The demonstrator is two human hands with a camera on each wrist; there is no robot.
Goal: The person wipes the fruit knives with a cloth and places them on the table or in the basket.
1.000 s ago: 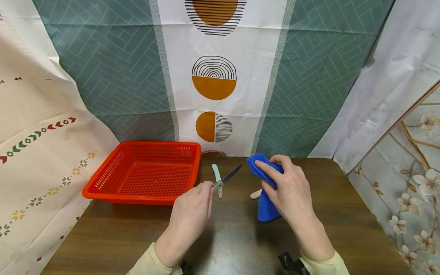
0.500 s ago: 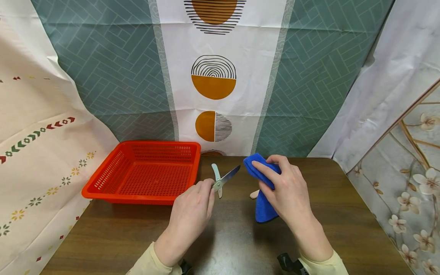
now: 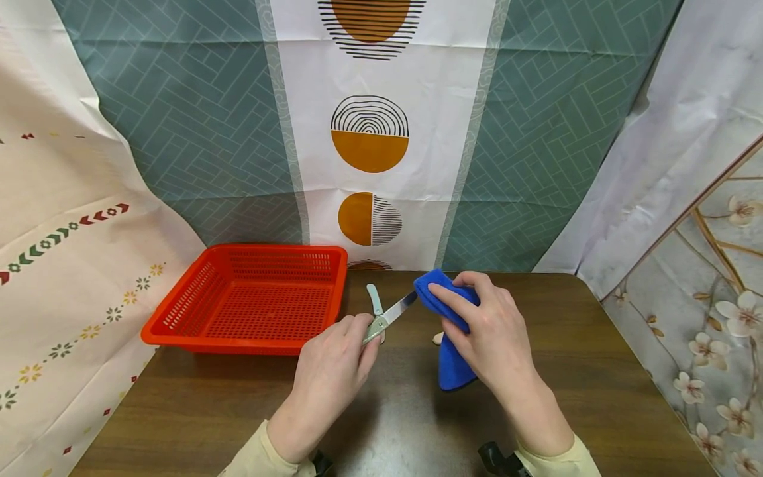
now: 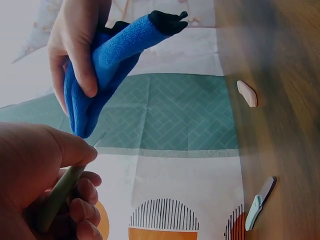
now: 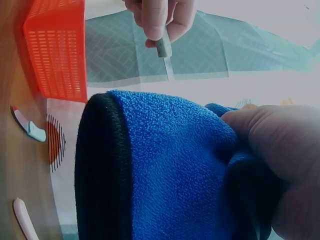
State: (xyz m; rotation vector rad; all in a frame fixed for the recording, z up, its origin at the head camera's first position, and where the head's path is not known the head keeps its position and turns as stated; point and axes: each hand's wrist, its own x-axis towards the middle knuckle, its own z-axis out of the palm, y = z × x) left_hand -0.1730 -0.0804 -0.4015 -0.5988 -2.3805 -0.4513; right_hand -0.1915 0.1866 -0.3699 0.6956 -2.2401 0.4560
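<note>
Above brown table [image 3: 405,424], hands held apart: green-handled knife [image 3: 383,322] gripped by left hand [image 3: 332,361], blade pointed at folded blue cloth [image 3: 456,366] gripped in right hand [image 3: 495,334]. Whether cloth is touched by blade tip cannot be told. Beyond, beige thing [image 4: 247,94] partly hidden by cloth in head view; mint-handled knife [image 3: 375,298] laid unfolded on table; red basket [image 3: 238,346] set to left. Table backed by patterned curtain [image 3: 375,73].

Dark brown wood-grain desk [image 3: 572,344], pale light reflected on front middle, far right corner rounded. Directly on it: red plastic perforated basket [image 3: 238,346], upright, far left; near basket's right side, folding knife [image 3: 375,301] with mint-green handle, lying unfolded, blade toward near edge; farther right, apart from knife, slender pale pink object [image 4: 247,94], kind unclear, mostly hidden from above.
</note>
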